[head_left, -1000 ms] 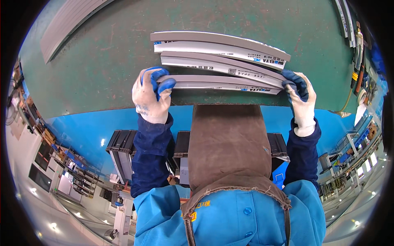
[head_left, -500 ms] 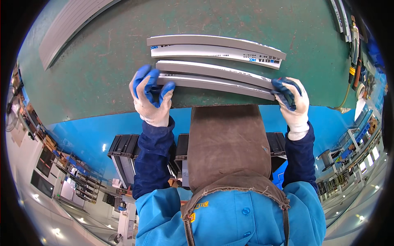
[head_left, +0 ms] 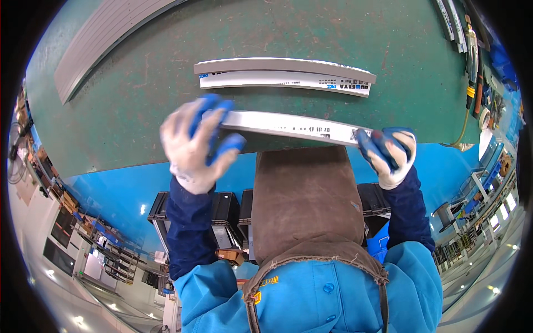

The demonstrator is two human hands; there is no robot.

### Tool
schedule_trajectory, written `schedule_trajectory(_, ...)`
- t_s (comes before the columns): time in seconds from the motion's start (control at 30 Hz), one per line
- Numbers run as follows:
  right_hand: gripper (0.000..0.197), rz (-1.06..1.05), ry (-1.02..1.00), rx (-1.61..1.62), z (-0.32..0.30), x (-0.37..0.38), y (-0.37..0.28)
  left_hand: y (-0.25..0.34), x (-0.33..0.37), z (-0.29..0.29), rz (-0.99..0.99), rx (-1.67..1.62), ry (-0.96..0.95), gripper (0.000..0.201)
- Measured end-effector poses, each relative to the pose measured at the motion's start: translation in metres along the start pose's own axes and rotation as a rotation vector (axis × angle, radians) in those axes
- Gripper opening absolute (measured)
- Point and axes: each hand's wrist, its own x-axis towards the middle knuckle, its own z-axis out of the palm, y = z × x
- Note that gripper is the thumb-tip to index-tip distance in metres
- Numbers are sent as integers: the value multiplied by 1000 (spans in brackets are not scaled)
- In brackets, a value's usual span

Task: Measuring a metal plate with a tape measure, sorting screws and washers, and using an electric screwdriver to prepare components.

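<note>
A long strip of grey profile with a white printed face [head_left: 288,124] lies slantwise in front of me near the bench edge. My right hand [head_left: 390,155], in a white glove with blue fingertips, is closed around its right end and hides it. At the other end is my left hand [head_left: 195,141], gloved alike and slightly blurred. Its fingers are spread, the upper ones by the strip's end and the thumb apart below. Farther back lie two more strips, a grey one [head_left: 283,65] close along a white-faced printed one [head_left: 283,81].
The green bench top [head_left: 150,77] carries a wide stack of grey profiles [head_left: 105,44] at far left. Along its right side lie a tool with a yellow collar and hose [head_left: 471,91], a tape roll [head_left: 484,119] and short profiles [head_left: 451,22]. Black crates [head_left: 225,213] stand below the bench edge.
The two near grey strips now show as one white-faced strip, tilted toward the right. My left hand has shifted left and nearer. The far pair sits slightly lower and more left in view.
</note>
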Motion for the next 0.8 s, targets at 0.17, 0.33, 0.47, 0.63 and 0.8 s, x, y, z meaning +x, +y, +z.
schedule_trajectory(0.17,68,-95,83,90,-8,18,7,6,15,6,-1,-139,-348,58)
schedule_trajectory(0.33,72,91,132,105,12,24,18,4,10,8,-80,-79,-320,61)
schedule_trajectory(0.47,58,347,43,-72,32,48,43,-8,-10,29,-49,137,-203,63)
schedule_trajectory(0.63,42,397,-217,5,31,51,58,-9,-14,37,-46,209,-78,67)
schedule_trajectory(0.8,33,799,-168,307,34,56,57,-11,0,25,-152,-7,53,71)
